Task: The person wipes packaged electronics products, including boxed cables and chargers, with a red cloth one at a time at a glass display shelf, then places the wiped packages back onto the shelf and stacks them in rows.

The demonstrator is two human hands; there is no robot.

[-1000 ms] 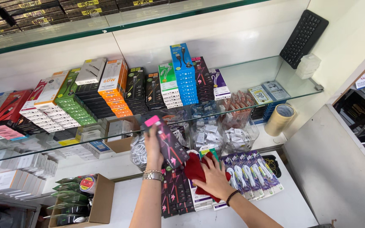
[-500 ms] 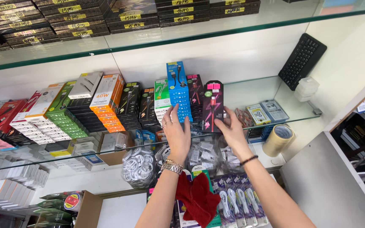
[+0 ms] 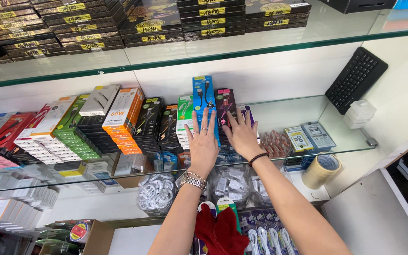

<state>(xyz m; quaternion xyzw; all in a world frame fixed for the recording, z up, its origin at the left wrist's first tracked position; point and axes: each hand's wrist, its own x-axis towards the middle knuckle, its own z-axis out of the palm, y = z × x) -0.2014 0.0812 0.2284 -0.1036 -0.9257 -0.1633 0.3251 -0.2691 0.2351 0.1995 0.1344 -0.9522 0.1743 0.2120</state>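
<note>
My left hand (image 3: 203,141), with a metal watch on the wrist, lies flat with fingers spread on the tall blue cable boxes (image 3: 204,94) on the glass shelf (image 3: 303,113). Beside it, my right hand (image 3: 242,134), wearing a black bead bracelet, presses flat on the black and pink cable boxes (image 3: 225,101) and a purple box behind them. Neither hand grips anything. A red cloth (image 3: 220,231) lies below, between my forearms.
Rows of orange (image 3: 121,123), green (image 3: 72,134) and red (image 3: 1,137) boxes fill the shelf's left. A black keyboard (image 3: 355,78) leans on the right wall. A tape roll (image 3: 321,171) and bagged white cables (image 3: 157,193) sit one level down. Dark boxes (image 3: 166,23) are stacked above.
My left hand lifted a black and pink package from the lower level up to the glass shelf. It now stands in the row, and both hands rest flat on the boxes.
</note>
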